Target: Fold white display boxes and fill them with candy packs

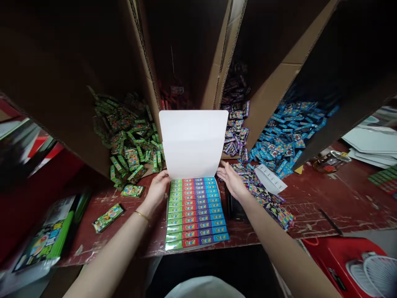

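Observation:
An open display box (194, 142) stands on the table edge in front of me, its white lid raised upright. Small candy packs (198, 213) fill it in neat columns of green, red, purple and blue. My left hand (159, 186) grips the box at its left side, by the foot of the lid, fingers curled. On the opposite side, my right hand (232, 180) holds the same edge with its fingertips; part of those fingers is behind the lid. Loose green packs (108, 217) lie left of my left hand, and loose purple packs (273, 203) lie right of my right hand.
Tall cardboard bins (273, 87) behind the box hold heaps of green, red, purple and blue packs. A white printed strip (270, 179) lies at right, near a glass jar (331, 161). Green packaging (46, 236) is at left; a red stool (347, 256) stands lower right.

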`<state>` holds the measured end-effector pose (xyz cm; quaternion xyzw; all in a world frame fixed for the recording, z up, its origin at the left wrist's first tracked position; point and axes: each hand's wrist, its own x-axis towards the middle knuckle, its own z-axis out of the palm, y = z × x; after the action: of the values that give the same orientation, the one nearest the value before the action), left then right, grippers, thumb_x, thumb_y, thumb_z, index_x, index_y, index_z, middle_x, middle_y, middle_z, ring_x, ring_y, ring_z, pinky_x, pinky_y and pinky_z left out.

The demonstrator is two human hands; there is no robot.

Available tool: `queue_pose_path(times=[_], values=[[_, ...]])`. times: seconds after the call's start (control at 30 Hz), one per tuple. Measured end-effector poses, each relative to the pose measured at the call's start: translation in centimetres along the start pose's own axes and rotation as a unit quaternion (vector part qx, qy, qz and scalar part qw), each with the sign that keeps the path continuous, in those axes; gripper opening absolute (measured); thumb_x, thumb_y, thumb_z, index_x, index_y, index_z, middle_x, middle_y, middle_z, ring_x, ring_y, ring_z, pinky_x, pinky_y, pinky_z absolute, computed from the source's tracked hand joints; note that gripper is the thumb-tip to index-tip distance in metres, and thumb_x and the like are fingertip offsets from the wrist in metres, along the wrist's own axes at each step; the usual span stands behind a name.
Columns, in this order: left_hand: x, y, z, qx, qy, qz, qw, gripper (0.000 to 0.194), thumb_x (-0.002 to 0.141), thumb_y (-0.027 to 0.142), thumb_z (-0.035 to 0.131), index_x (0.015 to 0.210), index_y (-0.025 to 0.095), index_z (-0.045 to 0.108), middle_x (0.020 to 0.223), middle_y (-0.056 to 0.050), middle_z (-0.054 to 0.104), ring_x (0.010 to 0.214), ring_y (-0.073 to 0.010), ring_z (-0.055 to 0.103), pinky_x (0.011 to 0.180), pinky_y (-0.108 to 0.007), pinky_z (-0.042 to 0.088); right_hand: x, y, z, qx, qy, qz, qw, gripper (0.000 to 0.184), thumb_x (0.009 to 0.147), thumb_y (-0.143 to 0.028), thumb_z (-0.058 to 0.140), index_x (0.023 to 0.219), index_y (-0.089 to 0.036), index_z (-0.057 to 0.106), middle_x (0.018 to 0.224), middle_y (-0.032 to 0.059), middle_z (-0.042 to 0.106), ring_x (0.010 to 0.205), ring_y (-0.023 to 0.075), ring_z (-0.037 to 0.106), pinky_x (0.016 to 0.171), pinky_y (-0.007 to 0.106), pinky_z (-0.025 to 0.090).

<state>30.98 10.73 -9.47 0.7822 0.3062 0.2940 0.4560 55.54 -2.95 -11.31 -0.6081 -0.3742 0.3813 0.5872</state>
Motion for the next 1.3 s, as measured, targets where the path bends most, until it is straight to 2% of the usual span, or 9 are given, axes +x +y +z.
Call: queue_pose_path(times=[0.07,0.13,0.2,0.33,0.43,0.67,0.9,1.1,1.3], values=[[-0.3,1.6,-1.2,0.023,-0.054,0.013,0.998,0.061,0.095,0.022,0.003,0.113,0.007,0.059,0.116,-0.003,0.067,0.124,-0.0292,0.048,0.106,-0.053,0.037,1.2,-1.5,-0.6,-0.027,-0.054,-0.001,0.998,0.077,0.091,-0.067,0.011,0.13,-0.016,0.053,0.127,0.014,0.061,0.12,0.0258,0.056,0.105,0.05,0.04],[-2.8,3.2,-1.8,0.056,-0.128,0.022,0.99,0.057,0.097,0.032,0.013,0.101,0.018,0.069,0.114,0.0,0.069,0.128,-0.0292,0.045,0.112,-0.061,0.021,-0.6,-2.1,-1.1,-0.128,-0.115,-0.033,0.985,0.072,0.092,-0.065,0.014,0.114,-0.021,0.066,0.123,0.0096,0.064,0.119,0.0261,0.057,0.109,0.054,0.033],[-6.7,4.4,-1.2,0.122,-0.198,0.036,0.972,0.038,0.088,0.048,0.048,0.115,0.027,0.064,0.133,-0.004,0.056,0.135,-0.0326,0.035,0.112,-0.066,0.007,-4.5,-1.7,-1.3,-0.274,-0.186,-0.101,0.938,0.063,0.093,-0.063,0.024,0.123,-0.021,0.06,0.132,0.009,0.058,0.127,0.0262,0.049,0.114,0.057,0.023],[-13.3,4.8,2.9,0.385,-0.223,0.093,0.891,0.12,0.053,0.053,0.081,0.147,0.01,0.019,0.152,-0.026,0.008,0.14,-0.0419,0.004,0.11,-0.067,0.017,-12.9,0.9,0.3,-0.474,-0.237,-0.231,0.816,0.119,0.056,-0.066,0.076,0.147,-0.011,0.023,0.153,0.0235,0.015,0.141,0.0403,0.015,0.112,0.063,0.021],[-14.2,4.8,4.8,0.503,-0.189,0.079,0.84,0.094,0.066,0.029,0.077,0.144,0.008,0.029,0.15,-0.027,0.016,0.14,-0.0396,0.008,0.111,-0.06,0.027,-15.1,1.8,1.6,-0.562,-0.167,-0.258,0.768,0.104,0.06,-0.029,0.085,0.146,-0.012,0.029,0.152,0.026,0.013,0.141,0.0421,0.012,0.11,0.061,0.03],[-12.0,6.0,2.7,0.453,-0.252,0.094,0.85,0.059,0.081,0.029,0.064,0.136,0.017,0.046,0.137,-0.016,0.049,0.13,-0.0291,0.043,0.102,-0.04,0.047,-14.2,0.1,0.8,-0.525,-0.177,-0.238,0.798,0.056,0.082,-0.016,0.06,0.136,-0.017,0.046,0.142,0.0124,0.047,0.132,0.0248,0.043,0.107,0.042,0.044],[-15.3,2.5,3.7,0.487,-0.1,0.212,0.842,0.064,0.088,0.038,0.057,0.145,0.024,0.031,0.147,-0.009,0.039,0.14,-0.0305,0.027,0.109,-0.053,0.037,-16.0,2.3,1.7,-0.547,-0.105,-0.3,0.774,0.063,0.085,-0.004,0.049,0.144,-0.02,0.034,0.152,0.0109,0.03,0.143,0.0287,0.018,0.11,0.051,0.038],[-15.5,2.5,3.1,0.396,-0.097,0.208,0.889,0.059,0.091,0.031,0.055,0.144,0.024,0.03,0.149,-0.01,0.037,0.142,-0.0284,0.02,0.107,-0.048,0.043,-16.2,2.6,2.3,-0.487,-0.061,-0.305,0.816,0.047,0.088,-0.007,0.049,0.134,-0.014,0.046,0.148,0.0154,0.037,0.143,0.0247,0.021,0.11,0.043,0.042],[-15.8,2.4,3.3,0.39,-0.082,0.223,0.89,0.06,0.091,0.025,0.054,0.145,0.023,0.028,0.145,-0.01,0.042,0.141,-0.0281,0.023,0.106,-0.047,0.044,-16.6,3.3,2.5,-0.462,0.005,-0.281,0.841,0.051,0.088,-0.015,0.054,0.137,-0.023,0.043,0.15,0.0116,0.035,0.141,0.0257,0.025,0.106,0.044,0.045]])
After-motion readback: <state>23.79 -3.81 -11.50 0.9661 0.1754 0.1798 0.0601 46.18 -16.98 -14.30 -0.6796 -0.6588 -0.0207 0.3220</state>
